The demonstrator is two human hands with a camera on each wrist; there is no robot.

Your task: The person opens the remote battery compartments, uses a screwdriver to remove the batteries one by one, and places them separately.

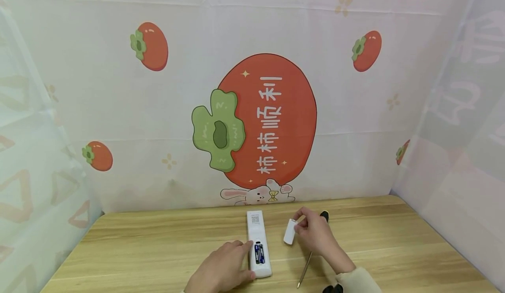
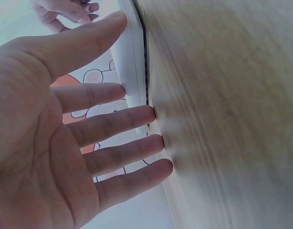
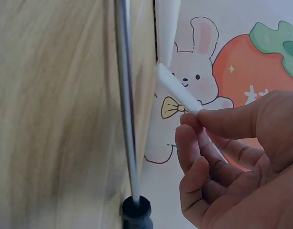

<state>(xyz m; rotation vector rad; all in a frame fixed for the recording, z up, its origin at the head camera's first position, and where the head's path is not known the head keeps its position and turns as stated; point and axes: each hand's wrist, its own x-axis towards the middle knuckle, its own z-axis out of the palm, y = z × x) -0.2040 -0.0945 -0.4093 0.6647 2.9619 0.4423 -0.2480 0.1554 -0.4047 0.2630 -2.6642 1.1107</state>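
A white remote control (image 1: 257, 231) lies back side up on the table, its battery compartment uncovered with two blue batteries (image 1: 259, 254) inside. My left hand (image 1: 222, 266) is at its left edge, thumb and index finger touching the casing. In the left wrist view the fingers (image 2: 113, 117) are extended and spread, several fingertips resting on the wood. To the right, my right hand (image 1: 315, 233) pinches a white battery cover (image 1: 289, 231) between thumb and fingers. The right wrist view has the cover (image 3: 176, 87) tilted, its far end raised off the tabletop.
A screwdriver (image 1: 305, 270) lies on the wooden table (image 1: 158, 240) beneath the right forearm, its black handle at the far end. Near the front edge sits a black object (image 1: 333, 288), partly cut off. Printed cloth (image 1: 98, 87) walls the table at the back and sides.
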